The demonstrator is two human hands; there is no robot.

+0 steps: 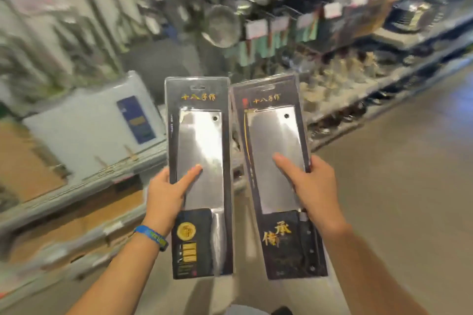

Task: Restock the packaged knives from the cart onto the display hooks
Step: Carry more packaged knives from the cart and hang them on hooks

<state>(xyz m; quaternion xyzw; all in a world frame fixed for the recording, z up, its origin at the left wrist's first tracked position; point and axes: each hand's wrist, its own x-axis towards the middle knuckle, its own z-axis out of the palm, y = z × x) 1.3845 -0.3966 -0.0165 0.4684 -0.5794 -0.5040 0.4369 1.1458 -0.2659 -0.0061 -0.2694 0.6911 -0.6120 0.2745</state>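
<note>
I hold two packaged cleavers upright side by side in front of me. My left hand (169, 194) grips the left packaged knife (199, 151) by its left edge, thumb across the blade window. This pack has a black card with a gold round seal at the bottom. My right hand (311, 186) grips the right packaged knife (273, 161) by its right edge, thumb on the blade. Gold characters mark its lower card. Each pack has a hang slot at the top. Blurred display hooks (294, 11) with hanging goods and price tags run along the wall behind. No cart is in view.
White cutting boards (84, 130) lean on a shelf at the left, with cardboard boxes (76, 215) on the shelf below. Strainers and ladles (222, 25) hang straight ahead. Shelves of small goods (345, 79) run to the right, beside an open aisle floor (409, 174).
</note>
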